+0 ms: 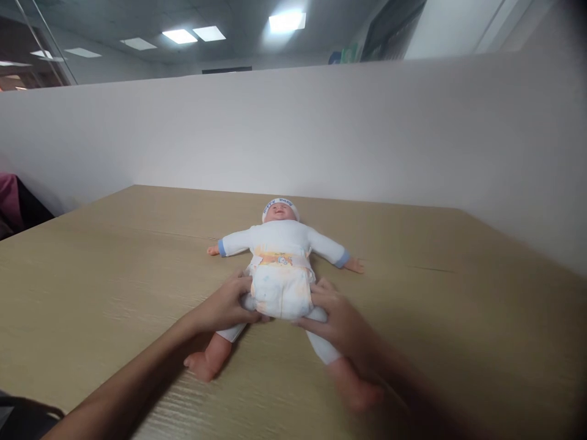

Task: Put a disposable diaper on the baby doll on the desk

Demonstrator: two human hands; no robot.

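A baby doll [280, 241] lies on its back on the wooden table [92, 287], head pointing away from me, arms spread. It wears a white top, a cap and a white diaper [280, 292] with a coloured band at the waist. My left hand [227, 305] curls round the diaper's left side at the doll's hip. On the other side, my right hand [342, 321] grips the diaper and the doll's thigh. The doll's bare feet point toward me; the right one is blurred.
A white partition wall [321, 128] runs along the far and right sides of the table. Something pink and dark [13, 205] sits beyond the table's left edge. Ceiling lights show above the partition.
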